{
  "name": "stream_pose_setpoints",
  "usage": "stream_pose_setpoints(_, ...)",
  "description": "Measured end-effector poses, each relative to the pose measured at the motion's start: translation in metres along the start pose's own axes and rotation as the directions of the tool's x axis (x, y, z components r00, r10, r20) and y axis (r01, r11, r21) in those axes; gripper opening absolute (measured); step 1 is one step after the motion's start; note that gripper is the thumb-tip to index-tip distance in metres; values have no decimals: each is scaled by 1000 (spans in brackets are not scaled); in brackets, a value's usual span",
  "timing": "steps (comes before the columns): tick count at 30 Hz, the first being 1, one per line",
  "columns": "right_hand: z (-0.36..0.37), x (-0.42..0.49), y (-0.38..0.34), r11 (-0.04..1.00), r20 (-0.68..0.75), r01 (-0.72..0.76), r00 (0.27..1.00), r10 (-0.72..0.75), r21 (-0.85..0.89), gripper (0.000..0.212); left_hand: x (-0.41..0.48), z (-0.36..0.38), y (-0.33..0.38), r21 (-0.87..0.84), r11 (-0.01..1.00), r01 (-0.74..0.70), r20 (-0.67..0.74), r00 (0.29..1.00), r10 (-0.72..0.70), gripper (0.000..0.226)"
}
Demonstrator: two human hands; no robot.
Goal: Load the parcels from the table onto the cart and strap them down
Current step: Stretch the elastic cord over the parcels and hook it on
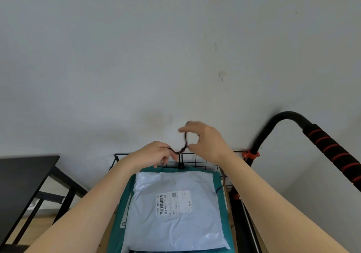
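Note:
A pale grey poly-bag parcel (173,209) with a barcode label lies on top of a teal parcel (121,213) in the wire-sided cart (203,163). Both my hands are raised over the cart's far rim. My left hand (154,154) pinches one part of a dark brown cord (182,147). My right hand (205,142) pinches the same cord higher up, and the cord curves in a loop between them. More cord (222,182) hangs along the cart's right side.
A black table (23,178) stands at the left, with its legs reaching toward the cart. The cart's black handle (332,151) with red-ringed foam grip rises at the right. A pale wall lies straight ahead, close behind the cart.

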State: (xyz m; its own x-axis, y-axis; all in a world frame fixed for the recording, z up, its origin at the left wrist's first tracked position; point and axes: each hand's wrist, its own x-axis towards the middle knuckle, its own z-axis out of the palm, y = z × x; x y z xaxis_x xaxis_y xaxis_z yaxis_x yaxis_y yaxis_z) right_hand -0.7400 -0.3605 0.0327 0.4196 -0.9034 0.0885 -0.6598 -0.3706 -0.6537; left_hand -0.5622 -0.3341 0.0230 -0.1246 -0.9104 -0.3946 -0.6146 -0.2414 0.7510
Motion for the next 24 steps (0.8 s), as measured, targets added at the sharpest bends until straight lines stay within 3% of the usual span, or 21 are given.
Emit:
stream_pose_setpoints(3, 17, 4, -2, 982, 232, -49, 973, 5, 185, 31, 3, -3, -3, 41, 999, 15, -13, 1000, -15, 21)
stream_pose_setpoints(6, 28, 10, 5, 974, 159, -94, 985, 62, 207, 11, 11, -4, -14, 98, 995, -12, -78, 997, 20, 14)
stream_pose_setpoints(8, 29, 15, 13, 954, 133, -155, 983, 124, 256, 5, 17, -7, -27, 88, 996, -16, -233, 972, 36, 7)
stream_pose_setpoints(10, 31, 21, 20, 934, 192, -219, 967, 168, 283, 7, 24, -9, -39, 126, 992, 2, -347, 937, 42, 5)
stream_pose_setpoints(13, 43, 30, 26, 916, 287, -287, 936, 205, 281, 17, 38, -4, -52, 250, 968, 33, -362, 930, 62, 7)
stream_pose_setpoints(17, 80, 51, 41, 897, 182, -339, 937, 297, 283, 6, 64, 10, -71, 238, 970, 46, -385, 922, 50, 13)
stream_pose_setpoints(20, 118, 64, 59, 901, 111, -391, 920, 376, 187, 7, 91, 23, -95, 242, 969, 56, -404, 914, 48, 13)
stream_pose_setpoints(24, 159, 77, 89, 848, -50, -523, 848, 528, 85, 10, 123, 47, -134, 140, 988, 73, -481, 877, 4, 32)
